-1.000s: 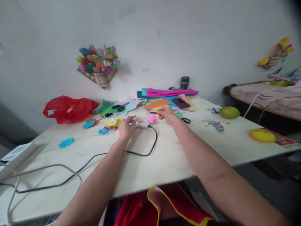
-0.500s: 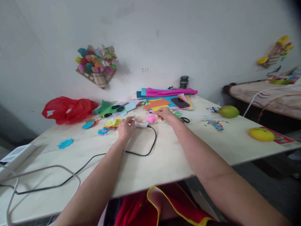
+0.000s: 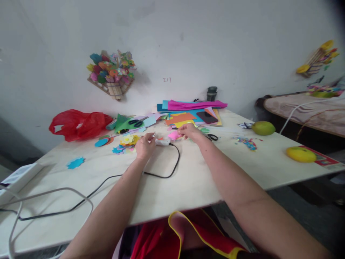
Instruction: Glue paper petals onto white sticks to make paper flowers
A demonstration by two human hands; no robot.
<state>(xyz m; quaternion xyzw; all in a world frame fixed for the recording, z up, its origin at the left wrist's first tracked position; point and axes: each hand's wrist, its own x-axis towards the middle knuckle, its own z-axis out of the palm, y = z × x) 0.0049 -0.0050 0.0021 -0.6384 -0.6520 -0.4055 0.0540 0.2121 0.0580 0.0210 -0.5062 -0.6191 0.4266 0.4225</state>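
Pink piece [image 3: 174, 135], nearer tabletop's [image 3: 194, 180] far edge than its near one, looks light, soft, crushable, best pinched by its rim; right hand [image 3: 189, 131] curls at it, left hand [image 3: 145, 145] curls beside white tool [image 3: 163, 142], can't tell either grip.

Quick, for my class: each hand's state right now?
Left hand: pinched closed; what it holds, if anything, is too small to tell.
Right hand: at the pink craft piece; whether its grip is closed cannot be told.

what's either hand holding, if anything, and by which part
Right hand: at the right edge of the pink piece, grip unclear. Left hand: cannot tell.
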